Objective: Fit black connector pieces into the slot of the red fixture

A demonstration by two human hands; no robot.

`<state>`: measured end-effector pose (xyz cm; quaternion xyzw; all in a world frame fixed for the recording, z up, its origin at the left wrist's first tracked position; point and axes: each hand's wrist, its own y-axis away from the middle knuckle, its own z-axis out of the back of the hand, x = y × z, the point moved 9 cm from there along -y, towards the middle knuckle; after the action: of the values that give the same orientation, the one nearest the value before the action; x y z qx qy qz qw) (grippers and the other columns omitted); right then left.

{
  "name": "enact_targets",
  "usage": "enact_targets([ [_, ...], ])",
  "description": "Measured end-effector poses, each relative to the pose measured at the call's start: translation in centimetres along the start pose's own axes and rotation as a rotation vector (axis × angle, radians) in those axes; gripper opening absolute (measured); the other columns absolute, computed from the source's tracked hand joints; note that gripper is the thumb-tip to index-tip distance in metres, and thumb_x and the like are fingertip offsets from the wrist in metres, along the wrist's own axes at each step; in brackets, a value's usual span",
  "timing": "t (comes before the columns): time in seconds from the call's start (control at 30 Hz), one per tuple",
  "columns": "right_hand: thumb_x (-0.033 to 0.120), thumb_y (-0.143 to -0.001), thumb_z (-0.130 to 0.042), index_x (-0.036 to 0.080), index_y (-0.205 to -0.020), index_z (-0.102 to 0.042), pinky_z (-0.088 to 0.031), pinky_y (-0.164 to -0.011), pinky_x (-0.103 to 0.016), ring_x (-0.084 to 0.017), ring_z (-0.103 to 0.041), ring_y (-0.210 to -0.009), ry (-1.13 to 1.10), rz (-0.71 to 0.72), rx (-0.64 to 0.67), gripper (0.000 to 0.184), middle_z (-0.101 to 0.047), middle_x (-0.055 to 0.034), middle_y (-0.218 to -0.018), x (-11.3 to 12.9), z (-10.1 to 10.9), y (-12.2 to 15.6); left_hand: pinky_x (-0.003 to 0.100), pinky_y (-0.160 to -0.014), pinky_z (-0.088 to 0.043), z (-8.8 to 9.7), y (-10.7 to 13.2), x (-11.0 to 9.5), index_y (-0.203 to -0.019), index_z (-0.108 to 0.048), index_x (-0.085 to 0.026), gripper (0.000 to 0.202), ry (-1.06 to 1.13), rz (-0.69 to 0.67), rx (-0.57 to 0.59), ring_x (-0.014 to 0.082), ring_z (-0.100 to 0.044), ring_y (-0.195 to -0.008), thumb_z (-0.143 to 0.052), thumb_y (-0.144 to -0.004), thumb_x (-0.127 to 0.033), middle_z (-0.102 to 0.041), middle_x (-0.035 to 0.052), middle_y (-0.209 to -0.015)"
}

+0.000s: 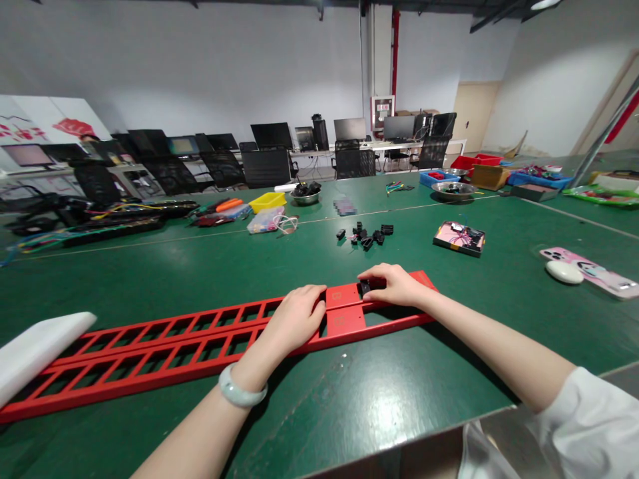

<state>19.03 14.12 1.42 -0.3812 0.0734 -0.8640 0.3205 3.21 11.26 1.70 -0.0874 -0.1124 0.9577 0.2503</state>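
At my far left a white foam block (pixel 34 346) lies over the end of the long red frame (pixel 174 346), which runs across the green table (pixel 150 266) to the right; bare felt lies open beyond it, and the table's near edge sits close under my forearms. My left arm reaches in from below, a pale bracelet (pixel 239 392) at the wrist; my left hand (pixel 294 319) lies palm down on the frame, fingers together, gripping nothing. My right arm comes in low from the right; my right hand (pixel 394 285) rests on the frame's solid plate, thumb and fingertips pinched on a small black clip (pixel 365 287). More black clips (pixel 367 236) lie loose beyond; a pink phone case (pixel 589 271) lies well apart at right.
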Motion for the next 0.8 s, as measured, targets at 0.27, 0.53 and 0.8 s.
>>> enact_targets([
  [0.27,0.029,-0.069,-0.065,0.020,-0.105,-0.063,-0.044,-0.079,-0.030,-0.017,-0.058,-0.087,0.073,0.038,0.016,0.037,-0.066,-0.0041,-0.098,0.51,-0.03,0.09,0.035,-0.093,-0.039,-0.07,0.02,0.00,-0.114,-0.052,-0.013,0.034,0.006,-0.002,-0.007,0.0215,-0.052,-0.104,-0.035,-0.086,-0.023,-0.058,0.0092,-0.112],
  [0.53,0.025,-0.068,-0.065,0.021,-0.102,-0.065,-0.044,-0.076,-0.028,-0.017,-0.059,-0.085,0.064,0.035,0.044,0.034,-0.067,-0.0038,-0.095,0.64,-0.20,-0.16,0.034,-0.091,-0.040,-0.03,-0.03,0.03,-0.113,-0.053,-0.014,0.033,0.002,-0.003,-0.012,0.0216,-0.053,-0.103,-0.036,-0.086,-0.023,-0.059,0.0091,-0.111],
  [0.8,0.027,-0.067,-0.066,0.021,-0.099,-0.066,-0.044,-0.076,-0.027,-0.016,-0.060,-0.084,0.037,0.013,0.049,0.032,-0.067,-0.0035,-0.095,0.41,-0.13,-0.18,0.035,-0.091,-0.040,0.03,0.11,-0.03,-0.113,-0.053,-0.014,0.033,0.007,-0.004,-0.021,0.0216,-0.053,-0.102,-0.036,-0.086,-0.023,-0.059,0.0088,-0.111],
])
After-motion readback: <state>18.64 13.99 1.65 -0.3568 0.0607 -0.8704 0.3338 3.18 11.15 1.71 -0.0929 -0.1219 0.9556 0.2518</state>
